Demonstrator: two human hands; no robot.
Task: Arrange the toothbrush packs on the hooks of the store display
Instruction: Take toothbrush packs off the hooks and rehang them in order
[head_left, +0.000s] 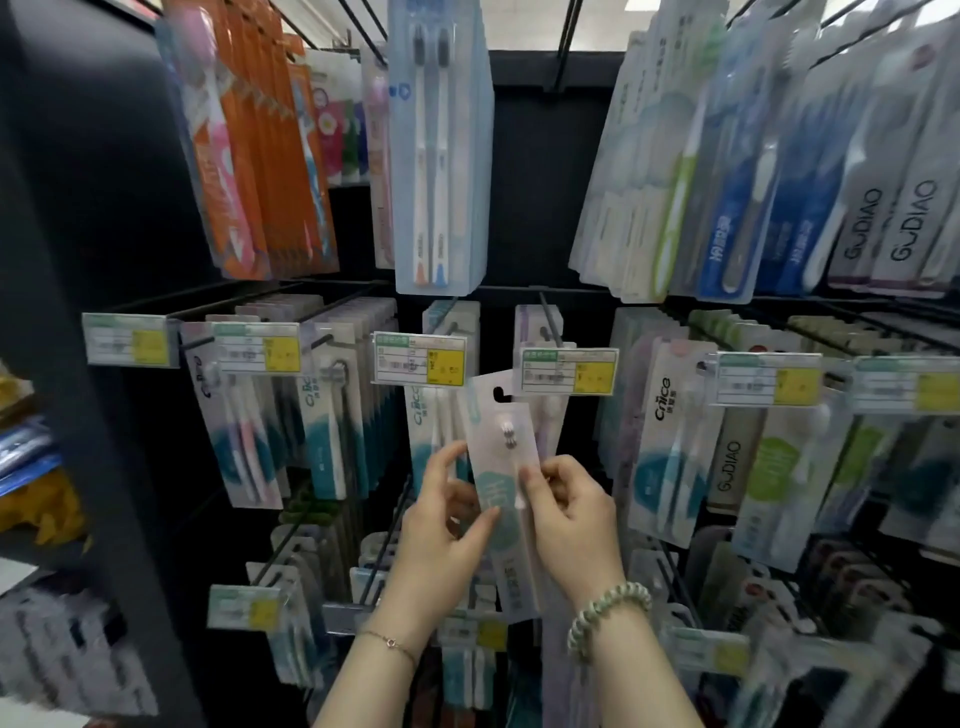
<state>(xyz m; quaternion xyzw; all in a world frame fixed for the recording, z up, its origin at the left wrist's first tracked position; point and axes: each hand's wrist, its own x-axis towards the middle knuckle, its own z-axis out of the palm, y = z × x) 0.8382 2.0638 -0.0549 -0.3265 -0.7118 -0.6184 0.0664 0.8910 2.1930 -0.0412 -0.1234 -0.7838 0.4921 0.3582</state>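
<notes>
A pale pink toothbrush pack (501, 457) with a teal label stands nearly upright in front of the display's middle row. My left hand (444, 540) grips its left edge, thumb across the front. My right hand (571, 525) pinches its right edge. The pack's hang hole (502, 393) sits just left of a price tag (569, 371) on the end of a hook (549, 318). The hole is not on the hook.
Hooks full of toothbrush packs surround the spot: orange packs (254, 156) top left, a blue twin pack (439, 150) above, green and blue packs (727, 171) top right. Price tags (420, 359) stick out at hook ends. Lower hooks (384, 551) project toward my wrists. A dark side panel (104, 260) stands left.
</notes>
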